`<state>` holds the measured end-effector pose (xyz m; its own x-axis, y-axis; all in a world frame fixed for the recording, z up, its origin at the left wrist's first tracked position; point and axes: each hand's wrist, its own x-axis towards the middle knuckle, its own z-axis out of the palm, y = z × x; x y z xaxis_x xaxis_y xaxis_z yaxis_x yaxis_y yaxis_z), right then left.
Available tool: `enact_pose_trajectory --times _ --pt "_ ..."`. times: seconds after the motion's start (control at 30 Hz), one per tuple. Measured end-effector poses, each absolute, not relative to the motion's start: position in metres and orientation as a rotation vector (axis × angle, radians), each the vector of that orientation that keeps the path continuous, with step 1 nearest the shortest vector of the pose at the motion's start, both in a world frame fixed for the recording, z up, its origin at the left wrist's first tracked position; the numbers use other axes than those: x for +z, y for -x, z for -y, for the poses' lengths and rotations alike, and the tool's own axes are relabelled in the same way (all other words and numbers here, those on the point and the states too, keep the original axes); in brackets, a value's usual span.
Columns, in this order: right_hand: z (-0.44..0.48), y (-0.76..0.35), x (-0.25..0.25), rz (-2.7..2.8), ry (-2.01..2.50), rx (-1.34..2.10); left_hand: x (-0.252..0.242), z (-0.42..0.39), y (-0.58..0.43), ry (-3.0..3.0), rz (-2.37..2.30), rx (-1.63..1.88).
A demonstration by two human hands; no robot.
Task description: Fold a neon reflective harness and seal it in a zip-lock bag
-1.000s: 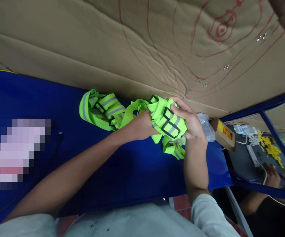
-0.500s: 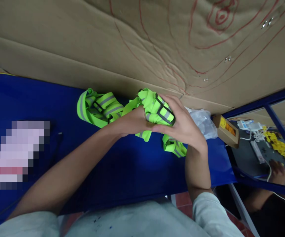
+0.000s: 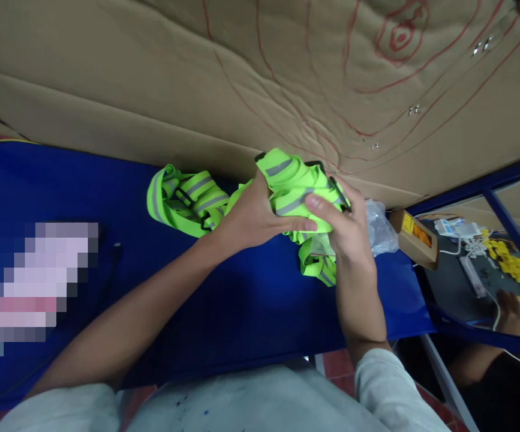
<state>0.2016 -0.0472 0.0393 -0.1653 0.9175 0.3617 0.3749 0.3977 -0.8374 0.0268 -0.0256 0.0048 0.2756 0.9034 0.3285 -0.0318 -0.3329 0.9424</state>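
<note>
Between my two hands is a bunched neon-green reflective strap (image 3: 293, 183) with grey stripes and black buckles, held up above the blue table (image 3: 251, 306). My left hand (image 3: 260, 216) wraps its left and lower side, the thumb pointing right along the bottom. My right hand (image 3: 347, 216) grips the right side, its thumb pressed on the front of the bundle; the other fingers are partly hidden behind. On the table to the left lies a second heap of green reflective straps (image 3: 188, 198). Another looped piece of green strap (image 3: 318, 264) rests below my right hand.
A clear plastic bag (image 3: 380, 228) and a small cardboard box (image 3: 415, 239) stand at the right. Behind the table rises a cardboard wall (image 3: 152, 78) with red lines. At far right, another person's hand (image 3: 511, 312) is near yellow pieces (image 3: 509, 261). A pixelated object (image 3: 39, 273) lies left.
The bundle has turned in my hands, showing more of its flat striped bands. My right thumb has moved up onto its front, and my left hand has shifted slightly right.
</note>
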Motion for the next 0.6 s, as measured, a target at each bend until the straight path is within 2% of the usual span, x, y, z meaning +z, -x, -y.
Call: enact_pose_trajectory --times 0.13,0.27,0.47,0.6 --pt "0.035 -0.191 0.027 1.73 1.094 0.893 0.011 0.033 -0.028 -1.487 -0.721 1.517" --pt "0.024 -0.178 0.015 1.767 1.128 0.94 0.01 0.035 -0.029 -1.382 -0.799 1.594" --pt "0.039 -0.167 0.012 1.553 1.216 0.66 -0.001 0.03 -0.036 -1.264 -0.983 1.728" --pt "0.049 -0.162 0.017 1.541 1.248 0.732 -0.007 0.032 -0.038 -1.266 -1.046 1.778"
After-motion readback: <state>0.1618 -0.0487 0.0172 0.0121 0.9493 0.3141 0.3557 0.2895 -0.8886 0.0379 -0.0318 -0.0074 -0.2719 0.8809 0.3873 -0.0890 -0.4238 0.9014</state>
